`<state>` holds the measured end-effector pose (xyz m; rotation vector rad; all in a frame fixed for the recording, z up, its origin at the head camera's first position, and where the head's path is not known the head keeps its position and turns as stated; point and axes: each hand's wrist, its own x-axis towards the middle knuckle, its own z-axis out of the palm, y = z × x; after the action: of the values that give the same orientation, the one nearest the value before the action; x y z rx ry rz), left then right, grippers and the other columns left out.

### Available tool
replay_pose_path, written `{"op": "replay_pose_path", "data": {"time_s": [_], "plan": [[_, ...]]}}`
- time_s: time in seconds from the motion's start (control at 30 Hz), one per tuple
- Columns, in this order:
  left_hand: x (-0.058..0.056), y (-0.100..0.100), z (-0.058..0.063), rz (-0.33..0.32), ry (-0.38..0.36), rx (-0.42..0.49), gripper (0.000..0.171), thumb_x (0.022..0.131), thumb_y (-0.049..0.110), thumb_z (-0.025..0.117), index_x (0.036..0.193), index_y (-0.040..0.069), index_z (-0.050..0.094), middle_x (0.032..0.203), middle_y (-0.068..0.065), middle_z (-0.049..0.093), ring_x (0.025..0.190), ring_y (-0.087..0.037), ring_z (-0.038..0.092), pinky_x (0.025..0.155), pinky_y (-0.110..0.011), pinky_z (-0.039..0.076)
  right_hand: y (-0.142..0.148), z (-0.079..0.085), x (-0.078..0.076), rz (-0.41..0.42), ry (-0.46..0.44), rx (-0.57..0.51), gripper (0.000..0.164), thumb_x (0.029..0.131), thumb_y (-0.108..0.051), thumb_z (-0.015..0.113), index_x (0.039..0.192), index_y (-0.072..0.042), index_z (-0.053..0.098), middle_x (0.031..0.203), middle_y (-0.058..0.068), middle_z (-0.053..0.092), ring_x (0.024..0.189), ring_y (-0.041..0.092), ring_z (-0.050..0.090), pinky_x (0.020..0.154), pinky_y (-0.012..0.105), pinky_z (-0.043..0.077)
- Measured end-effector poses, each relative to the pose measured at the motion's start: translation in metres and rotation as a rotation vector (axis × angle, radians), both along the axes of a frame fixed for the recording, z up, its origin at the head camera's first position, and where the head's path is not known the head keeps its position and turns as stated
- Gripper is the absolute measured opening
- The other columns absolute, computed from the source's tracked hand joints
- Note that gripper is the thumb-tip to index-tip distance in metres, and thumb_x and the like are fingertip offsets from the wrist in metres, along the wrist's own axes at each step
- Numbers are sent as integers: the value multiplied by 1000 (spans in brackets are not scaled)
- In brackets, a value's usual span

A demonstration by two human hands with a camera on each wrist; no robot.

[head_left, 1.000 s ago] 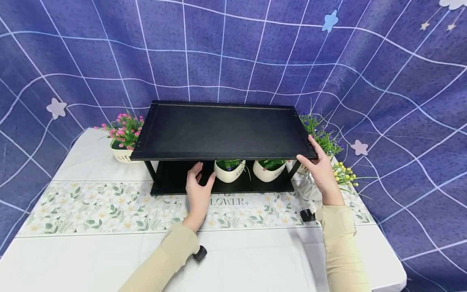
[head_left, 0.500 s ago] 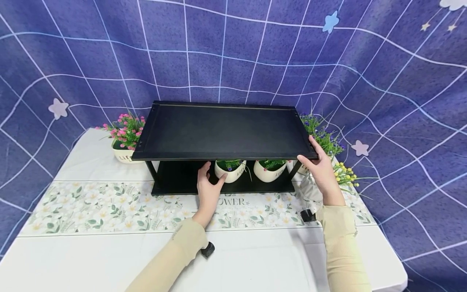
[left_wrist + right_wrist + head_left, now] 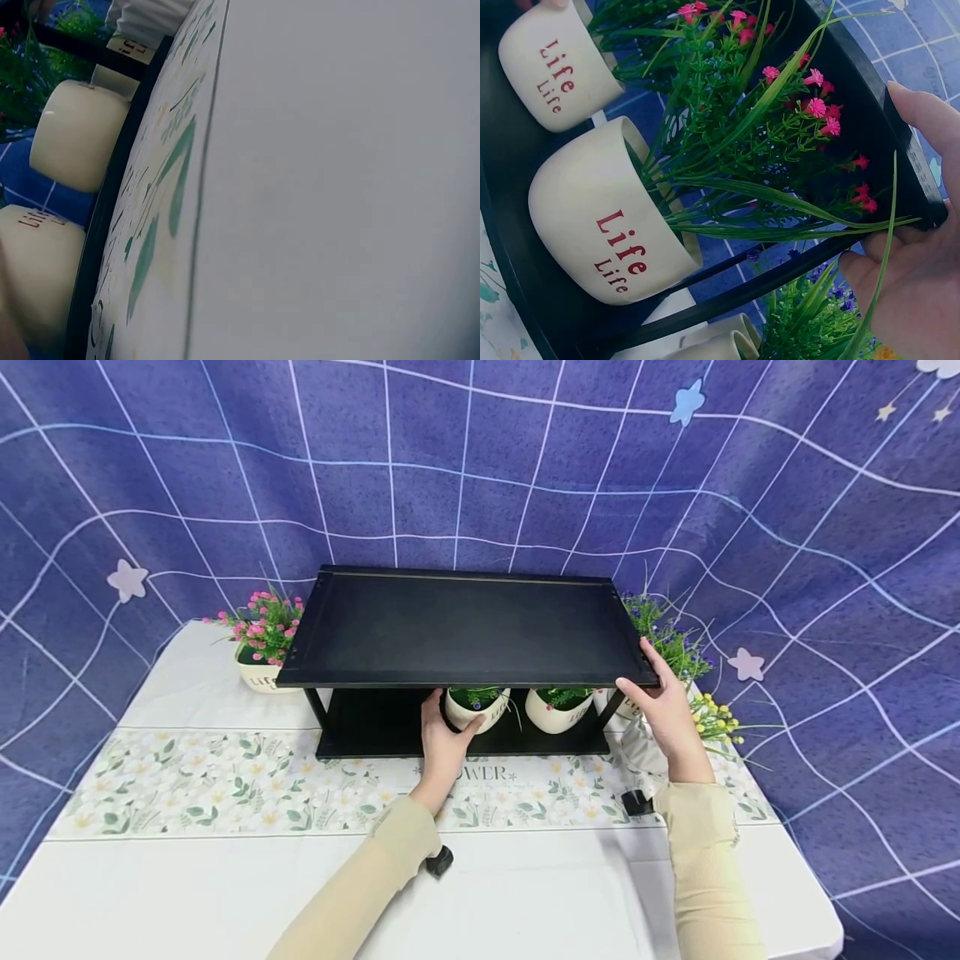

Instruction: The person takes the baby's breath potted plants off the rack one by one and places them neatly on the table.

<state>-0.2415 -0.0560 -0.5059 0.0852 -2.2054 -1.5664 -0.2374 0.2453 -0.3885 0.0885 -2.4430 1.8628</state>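
A black two-tier shelf [image 3: 468, 631] stands on the table with two cream flowerpots on its lower board. My left hand [image 3: 444, 747] reaches under the top board and grips the left flowerpot [image 3: 493, 713], thumb across its front and fingers round its left side. The right flowerpot [image 3: 553, 718], with green leaves and pink flowers, stands beside it, lettered "Life" in the right wrist view. My right hand [image 3: 667, 714] holds the shelf's front right corner, its thumb at the front edge. In the left wrist view, only a sliver of the hand shows beside the near pot [image 3: 41, 270].
A pot of pink flowers [image 3: 261, 677] stands left of the shelf. At the right are a plant with purple-blue flowers [image 3: 671, 639], yellow flowers [image 3: 716, 718] and a whitish wrapped object [image 3: 641, 747]. A floral strip [image 3: 225, 785] crosses the white table; a blue curtain [image 3: 465, 460] hangs behind.
My left hand has moved right, from beside the left flowerpot to around it, with the thumb now on its front. My right hand stays on the shelf corner.
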Motion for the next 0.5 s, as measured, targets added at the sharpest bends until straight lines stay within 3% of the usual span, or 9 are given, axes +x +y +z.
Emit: {"op": "replay_pose_path", "data": {"time_s": [0.17, 0.5], "plan": [[-3, 2, -1, -14, 0, -6, 85, 75, 25, 84, 142, -1, 39, 139, -22, 43, 130, -35, 44, 112, -47, 38, -1, 0, 0, 2, 7, -10, 78, 94, -22, 63, 156, -28, 16, 164, 9, 12, 141, 32, 37, 89, 3, 45], [-9, 5, -2, -15, -13, -23, 89, 72, 26, 86, 141, -5, 38, 136, -23, 45, 126, -35, 46, 112, -46, 38, -2, 1, 0, 4, 7, -15, 78, 94, -22, 63, 156, -28, 17, 164, 10, 13, 141, 32, 36, 89, 3, 45]]}}
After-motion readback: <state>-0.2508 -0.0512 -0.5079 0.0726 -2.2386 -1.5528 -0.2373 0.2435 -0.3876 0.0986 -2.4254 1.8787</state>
